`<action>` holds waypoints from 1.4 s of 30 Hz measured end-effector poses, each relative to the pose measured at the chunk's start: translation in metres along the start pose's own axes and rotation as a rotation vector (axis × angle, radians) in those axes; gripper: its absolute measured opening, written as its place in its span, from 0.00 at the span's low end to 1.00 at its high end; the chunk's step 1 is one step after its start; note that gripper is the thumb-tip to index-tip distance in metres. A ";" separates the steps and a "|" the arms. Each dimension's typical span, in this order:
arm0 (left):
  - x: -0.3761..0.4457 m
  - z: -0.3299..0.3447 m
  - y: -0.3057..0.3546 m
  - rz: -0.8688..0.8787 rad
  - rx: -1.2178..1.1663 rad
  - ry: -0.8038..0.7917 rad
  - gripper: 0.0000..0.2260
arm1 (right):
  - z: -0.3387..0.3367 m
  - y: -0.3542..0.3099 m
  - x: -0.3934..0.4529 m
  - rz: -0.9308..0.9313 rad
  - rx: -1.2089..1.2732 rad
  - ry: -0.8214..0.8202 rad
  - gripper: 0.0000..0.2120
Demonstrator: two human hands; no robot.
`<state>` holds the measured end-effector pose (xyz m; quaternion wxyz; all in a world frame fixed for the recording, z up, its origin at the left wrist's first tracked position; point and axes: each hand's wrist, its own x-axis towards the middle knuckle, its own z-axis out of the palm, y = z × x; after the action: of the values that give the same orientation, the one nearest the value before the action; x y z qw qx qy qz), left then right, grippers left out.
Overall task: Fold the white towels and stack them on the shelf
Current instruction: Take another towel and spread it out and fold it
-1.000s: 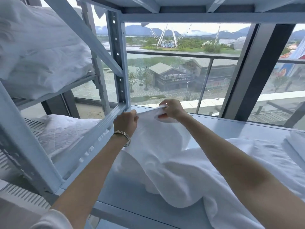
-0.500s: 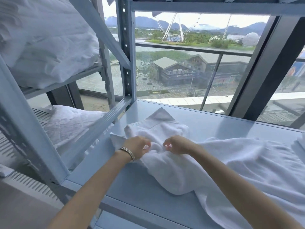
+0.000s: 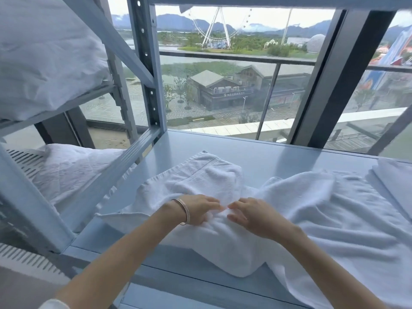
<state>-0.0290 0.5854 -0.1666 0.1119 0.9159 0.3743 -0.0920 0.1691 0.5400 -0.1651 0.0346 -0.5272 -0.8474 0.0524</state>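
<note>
Pale shelf fronted window. Left hand, right hand lay flat-fingered on rumpled towel; towel's 3 o'clock end cut off.

Both hands meet on a rumpled white towel lying on the shelf; left hand and right hand press it, fingertips nearly touching.

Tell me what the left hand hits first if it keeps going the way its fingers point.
The left hand points right, so it would likely meet the right hand's fingertips almost at once, over the towel.
</note>
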 end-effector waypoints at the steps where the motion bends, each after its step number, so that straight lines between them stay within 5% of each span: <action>1: 0.004 0.001 -0.001 0.014 -0.017 -0.025 0.26 | 0.001 0.004 -0.006 0.004 -0.030 -0.004 0.20; 4: 0.017 0.005 -0.015 -0.017 0.051 -0.036 0.25 | 0.008 0.009 -0.023 -0.023 -0.117 0.057 0.24; 11: 0.031 -0.003 -0.040 -0.348 0.173 -0.122 0.23 | 0.010 0.012 -0.043 0.022 -0.201 0.164 0.16; 16: 0.034 -0.010 -0.010 -0.576 0.271 -0.199 0.22 | -0.018 0.019 -0.058 0.195 0.042 -0.142 0.18; 20: 0.030 -0.008 0.027 -0.228 0.344 0.138 0.25 | -0.024 0.033 -0.044 0.230 -0.001 0.049 0.15; 23: 0.033 -0.011 0.047 -0.027 0.180 0.098 0.23 | -0.013 0.041 -0.020 0.204 -0.028 -0.095 0.12; 32: 0.033 0.005 0.042 -0.163 0.039 -0.007 0.30 | 0.003 0.094 0.050 0.339 -0.085 -0.410 0.31; 38: 0.042 0.018 0.035 -0.251 -0.111 -0.046 0.34 | -0.006 0.066 0.035 0.263 -0.008 -0.051 0.20; 42: 0.064 0.014 0.017 -0.401 -0.105 -0.001 0.34 | 0.005 0.040 -0.015 0.244 -0.068 -0.111 0.17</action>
<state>0.0263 0.6125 -0.1933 0.1391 0.8160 0.5532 -0.0934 0.2105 0.5434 -0.1748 -0.0369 -0.6233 -0.7791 0.0567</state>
